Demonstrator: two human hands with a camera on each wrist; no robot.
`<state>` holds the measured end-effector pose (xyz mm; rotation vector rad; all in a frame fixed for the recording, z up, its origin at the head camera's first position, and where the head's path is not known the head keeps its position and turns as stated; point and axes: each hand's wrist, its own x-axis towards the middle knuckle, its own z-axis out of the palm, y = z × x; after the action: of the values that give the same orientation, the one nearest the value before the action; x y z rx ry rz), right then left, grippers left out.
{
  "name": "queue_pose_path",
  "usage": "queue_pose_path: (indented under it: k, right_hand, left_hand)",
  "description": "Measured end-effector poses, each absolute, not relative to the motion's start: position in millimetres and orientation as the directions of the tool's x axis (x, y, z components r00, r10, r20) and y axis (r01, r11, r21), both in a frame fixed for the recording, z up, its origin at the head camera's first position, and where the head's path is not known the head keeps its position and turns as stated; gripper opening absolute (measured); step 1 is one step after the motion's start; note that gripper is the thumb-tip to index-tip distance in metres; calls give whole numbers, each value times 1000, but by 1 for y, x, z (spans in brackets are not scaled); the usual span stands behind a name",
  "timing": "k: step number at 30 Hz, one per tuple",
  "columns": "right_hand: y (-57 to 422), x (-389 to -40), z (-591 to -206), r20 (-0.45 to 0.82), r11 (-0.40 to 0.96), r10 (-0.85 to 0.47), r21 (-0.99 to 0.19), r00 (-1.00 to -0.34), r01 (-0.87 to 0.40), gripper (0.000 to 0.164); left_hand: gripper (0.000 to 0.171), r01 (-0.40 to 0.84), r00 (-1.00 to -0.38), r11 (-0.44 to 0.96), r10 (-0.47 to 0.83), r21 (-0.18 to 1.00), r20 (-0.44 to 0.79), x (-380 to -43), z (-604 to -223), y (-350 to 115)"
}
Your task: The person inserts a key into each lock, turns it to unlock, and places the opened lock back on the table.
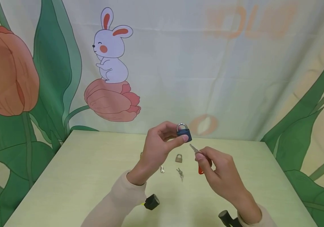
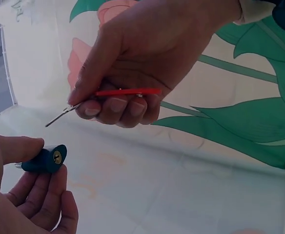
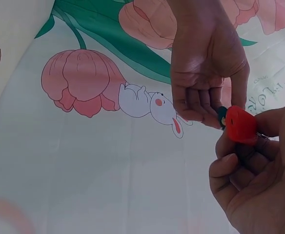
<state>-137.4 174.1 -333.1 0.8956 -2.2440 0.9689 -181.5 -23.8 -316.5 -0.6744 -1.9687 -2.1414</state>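
Note:
Between thumb and fingers, my left hand [image 1: 157, 145] holds a dark blue padlock [image 1: 184, 135] above the table, its silver shackle pointing up. The brass keyhole face [image 2: 57, 157] of the lock shows in the left wrist view. My right hand [image 1: 221, 171] pinches a small silver key [image 1: 193, 148], with a red tag [image 2: 128, 91] lying along the curled fingers. The key's tip points toward the padlock's underside, with a small gap between them. In the right wrist view the red tag [image 3: 241, 126] covers most of the padlock.
A brass padlock [image 1: 179, 158] lies on the pale table [image 1: 79, 170], with a bunch of keys [image 1: 180, 173] nearer me. More keys [image 1: 162, 169] lie beside my left wrist, partly hidden. Behind the table hangs a printed curtain [image 1: 164, 78].

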Motion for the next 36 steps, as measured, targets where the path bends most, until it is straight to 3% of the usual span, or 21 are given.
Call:
queue_pose_path:
  k: [10, 22, 36]
  right_hand:
    - [160, -142, -335, 712, 453, -366, -427, -600, -783, 14]
    - [145, -142, -336, 723, 417, -377, -426, -579, -803, 14]
    - [133, -143, -337, 716, 385, -394, -440, -576, -811, 15]
  left_hand:
    - [15, 283, -932, -286, 145, 915, 334, -166, -315, -39]
    - [15, 146, -962, -545, 117, 826, 247, -151, -318, -43]
    - [12, 87, -975, -658, 100, 748, 201, -147, -329, -41]
